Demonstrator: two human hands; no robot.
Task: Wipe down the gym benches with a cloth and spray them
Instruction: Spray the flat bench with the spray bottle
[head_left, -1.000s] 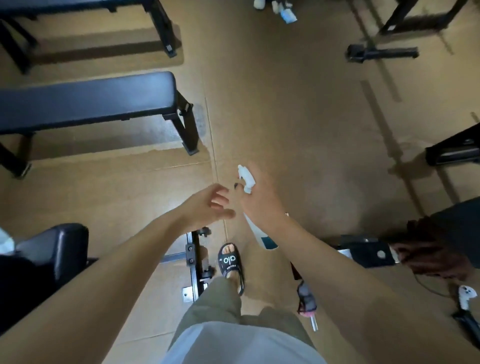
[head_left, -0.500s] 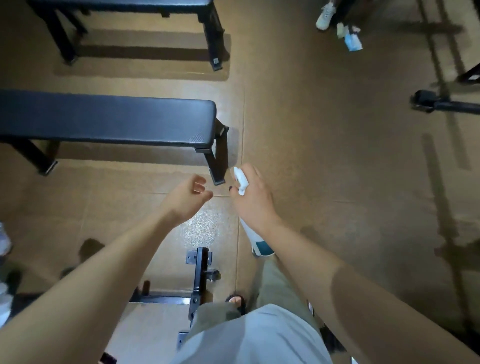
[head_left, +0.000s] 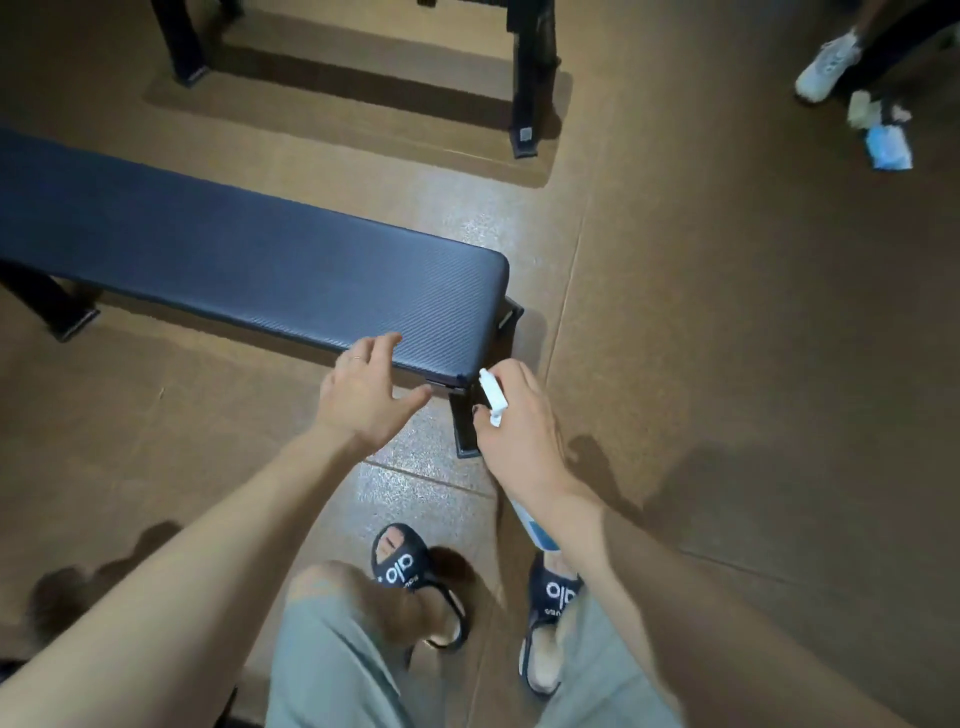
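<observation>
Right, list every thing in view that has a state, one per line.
Left hand: open, fingers spread over the bench's near edge, holding nothing.
Right hand: grips the spray bottle.
Spray bottle: held, nozzle pointing at the near bench's end.
Near bench: upright, pad bare.
Far bench: upright, only legs showing.
Cloth: not in view.
</observation>
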